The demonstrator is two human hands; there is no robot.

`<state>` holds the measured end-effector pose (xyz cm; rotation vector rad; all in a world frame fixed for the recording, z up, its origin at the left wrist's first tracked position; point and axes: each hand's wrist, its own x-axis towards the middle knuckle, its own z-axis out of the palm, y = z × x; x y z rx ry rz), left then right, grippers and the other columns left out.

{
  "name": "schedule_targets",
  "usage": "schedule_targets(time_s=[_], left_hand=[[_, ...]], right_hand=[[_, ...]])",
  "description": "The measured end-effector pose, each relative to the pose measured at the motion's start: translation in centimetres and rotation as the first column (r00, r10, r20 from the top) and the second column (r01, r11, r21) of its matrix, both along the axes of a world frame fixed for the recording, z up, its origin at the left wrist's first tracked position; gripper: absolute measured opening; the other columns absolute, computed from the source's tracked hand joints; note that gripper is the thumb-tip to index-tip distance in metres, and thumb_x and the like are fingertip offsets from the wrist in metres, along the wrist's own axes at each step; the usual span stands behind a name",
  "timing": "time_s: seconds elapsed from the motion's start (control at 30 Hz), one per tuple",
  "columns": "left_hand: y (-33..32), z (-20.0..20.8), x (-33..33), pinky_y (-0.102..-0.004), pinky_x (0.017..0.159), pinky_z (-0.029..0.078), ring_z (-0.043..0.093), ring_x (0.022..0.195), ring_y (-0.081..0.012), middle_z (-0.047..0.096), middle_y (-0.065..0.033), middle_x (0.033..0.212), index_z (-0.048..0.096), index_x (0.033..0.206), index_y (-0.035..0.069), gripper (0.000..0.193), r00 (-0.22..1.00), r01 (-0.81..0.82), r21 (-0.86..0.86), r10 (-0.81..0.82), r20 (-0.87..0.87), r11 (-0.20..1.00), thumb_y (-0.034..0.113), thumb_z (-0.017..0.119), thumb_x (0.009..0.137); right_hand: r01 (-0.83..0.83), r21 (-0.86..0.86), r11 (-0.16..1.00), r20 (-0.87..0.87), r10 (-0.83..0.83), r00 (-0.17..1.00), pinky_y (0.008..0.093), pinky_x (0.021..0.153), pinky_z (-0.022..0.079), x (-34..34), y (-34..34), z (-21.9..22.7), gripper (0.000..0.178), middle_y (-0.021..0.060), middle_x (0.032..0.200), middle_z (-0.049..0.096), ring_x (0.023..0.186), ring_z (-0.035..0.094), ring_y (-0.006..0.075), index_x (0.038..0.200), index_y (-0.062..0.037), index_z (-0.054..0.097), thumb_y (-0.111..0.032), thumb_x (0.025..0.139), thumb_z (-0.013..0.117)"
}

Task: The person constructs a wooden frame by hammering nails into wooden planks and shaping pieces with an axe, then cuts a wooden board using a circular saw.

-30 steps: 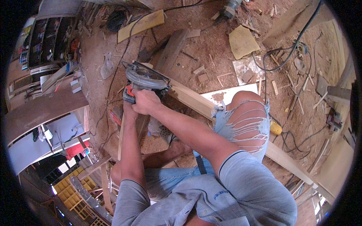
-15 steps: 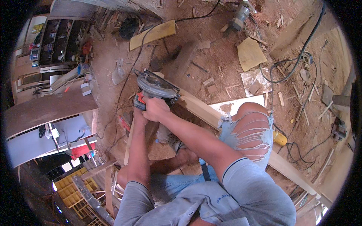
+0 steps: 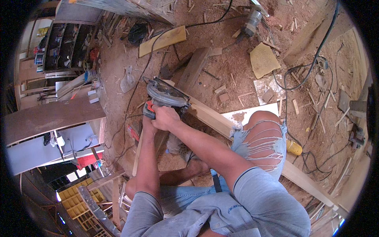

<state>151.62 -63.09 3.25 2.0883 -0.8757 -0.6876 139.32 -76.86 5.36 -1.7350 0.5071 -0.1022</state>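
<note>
A circular saw [image 3: 166, 96] with a grey guard and an orange-and-black handle rests at the far end of a long pale wooden board [image 3: 207, 115]. My right hand [image 3: 166, 117] is wrapped round the saw's rear handle. Just behind and below it, my left hand [image 3: 148, 125] is also closed at the handle, its fingers largely hidden. The saw's blade and its contact with the wood cannot be made out. The board runs diagonally under my bent, denim-covered knee [image 3: 260, 138] toward the lower right.
Sawdust and offcuts litter the floor. A dark wooden block [image 3: 194, 69] lies beyond the saw, with a yellowish plank [image 3: 162, 40] farther off. A black cable [image 3: 148, 57] trails past the saw's left. A power tool [image 3: 251, 21] lies at the back; a yellow tool [image 3: 293, 147] sits beside my knee.
The view has shifted slightly, moving everything a little right and down. Dusty haze beyond the saw has thinned, so the dark block looks sharper. Both hands keep their grip on the saw.
</note>
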Motion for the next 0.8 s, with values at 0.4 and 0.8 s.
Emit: schedule_targets(time_s=[0.4,0.8], left_hand=[[0.3,0.2,0.8,-0.0391,0.115,0.045,0.057,0.133,-0.0169,0.061,-0.0047,0.147,0.053,0.152,0.009,0.070,1.000,0.025,0.065,-0.026,0.016,0.998,0.015,0.082,0.088],[1.6,-1.7,2.0,-0.0421,0.119,0.043,0.054,0.139,-0.0194,0.056,-0.0040,0.154,0.047,0.157,0.011,0.067,0.979,-0.069,-0.053,0.057,-0.197,0.996,0.014,0.074,0.097]], right_hand=[[-0.004,-0.003,1.000,0.005,0.004,1.000,0.0564,0.091,0.058,0.3,-0.1,-0.1,0.045,0.0269,0.101,0.076,0.100,0.073,0.0468,0.117,-0.0031,0.067,-0.022,0.077,0.071],[0.000,-0.008,1.000,0.031,0.001,1.000,0.0568,0.089,0.059,1.0,0.1,-0.1,0.046,0.0276,0.100,0.076,0.099,0.074,0.0476,0.120,-0.0033,0.066,-0.022,0.078,0.070]])
